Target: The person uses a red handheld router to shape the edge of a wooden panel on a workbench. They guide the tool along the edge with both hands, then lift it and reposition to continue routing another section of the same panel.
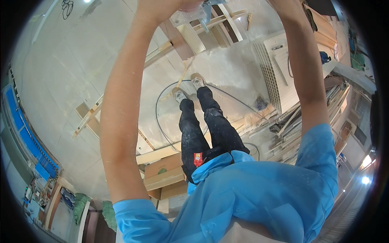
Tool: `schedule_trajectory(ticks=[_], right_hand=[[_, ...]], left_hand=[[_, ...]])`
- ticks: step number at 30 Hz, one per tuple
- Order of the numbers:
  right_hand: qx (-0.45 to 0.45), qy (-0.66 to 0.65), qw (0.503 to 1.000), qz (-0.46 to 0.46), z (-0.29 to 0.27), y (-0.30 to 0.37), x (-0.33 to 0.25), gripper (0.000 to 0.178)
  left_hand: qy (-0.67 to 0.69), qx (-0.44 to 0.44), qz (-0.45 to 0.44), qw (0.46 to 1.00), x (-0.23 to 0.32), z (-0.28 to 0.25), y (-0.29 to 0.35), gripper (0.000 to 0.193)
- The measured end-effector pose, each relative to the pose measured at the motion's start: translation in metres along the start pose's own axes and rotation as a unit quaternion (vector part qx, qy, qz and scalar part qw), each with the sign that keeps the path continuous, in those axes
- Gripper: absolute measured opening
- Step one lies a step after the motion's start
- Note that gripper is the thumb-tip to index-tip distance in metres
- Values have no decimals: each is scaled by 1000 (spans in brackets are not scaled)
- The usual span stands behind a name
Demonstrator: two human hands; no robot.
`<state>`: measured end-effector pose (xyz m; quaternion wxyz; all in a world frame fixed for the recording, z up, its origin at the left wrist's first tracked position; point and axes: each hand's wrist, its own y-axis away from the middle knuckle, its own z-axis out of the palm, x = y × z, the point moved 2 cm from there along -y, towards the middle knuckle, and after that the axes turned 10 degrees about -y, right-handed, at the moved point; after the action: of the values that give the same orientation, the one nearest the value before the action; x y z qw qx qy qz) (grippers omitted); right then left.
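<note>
Both my arms reach up to the top edge of the head view. My left hand (165,7) is at the upper middle, partly cut off by the edge. It grips a clear and grey-blue device (199,13), whose upper part lies outside the picture; its exact kind does not show. Only the wrist and heel of my right hand (282,3) come into view, right of the device. Its fingers are cut off, so what they hold or touch is hidden.
Wooden boards and frames (190,38) lie ahead of my shoes. A black cable (157,109) loops around my feet. At the right are a slatted pale panel (269,77) and stacked wood strips (298,129). A cardboard box (164,172) sits close by my legs.
</note>
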<state>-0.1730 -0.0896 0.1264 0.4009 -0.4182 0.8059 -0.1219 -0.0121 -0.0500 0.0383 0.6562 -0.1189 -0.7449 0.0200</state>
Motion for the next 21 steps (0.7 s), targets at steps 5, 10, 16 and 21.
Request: schedule_trajectory(ticks=[5,10,16,21], right_hand=[[47,-207,968,132,12,24,6,103],[-5,-458,878,137,42,66,39,124],[3,-427,891,154,81,88,47,118],[111,-367,909,165,94,85,44,95]], left_hand=[[-22,40,33,998,-4,-1,-2,53],[10,31,-13,999,-4,1,2,56],[-47,31,-2,998,1,5,4,63],[29,43,70,996,4,11,1,82]])
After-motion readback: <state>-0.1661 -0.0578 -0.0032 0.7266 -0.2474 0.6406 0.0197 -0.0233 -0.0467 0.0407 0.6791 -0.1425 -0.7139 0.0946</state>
